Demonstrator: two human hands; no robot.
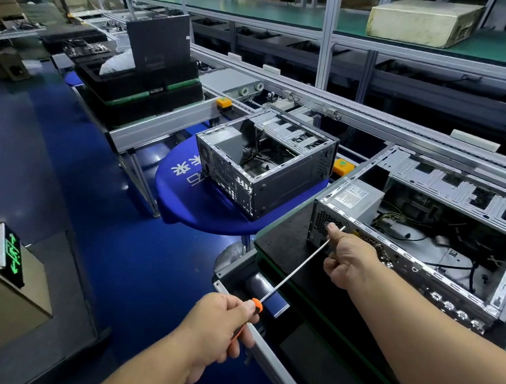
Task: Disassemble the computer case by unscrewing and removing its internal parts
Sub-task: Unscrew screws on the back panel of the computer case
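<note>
A: In the head view, what is the person working on?

B: The person is leaning toward an open computer case [421, 240] that is lying on its side on a black mat [283, 240] at the right of the bench. Its open side is facing up, showing the power supply [356, 199] in the near left corner and loose cables [455, 256] across the floor of the case.

A: And the hands?

B: The left hand [219, 327] is wrapping its fingers around the orange handle of a long screwdriver [295, 272], low in the middle of the frame. The right hand [351, 258] is curling around the thin shaft near its tip, thumb up, steadying it against the case's rear panel just beside the power supply's vent grille. The tip itself is hiding behind the thumb, so the exact screw cannot be told.

A: Anything else around?

B: A second case [262, 166], also open, is sitting on a round blue stool [202, 203] to the left, apart from the first. Farther left, black trays [142, 86] are stacking up on the conveyor frame [358, 115], and a beige box [424, 19] is resting on the green upper shelf [275, 11].
</note>
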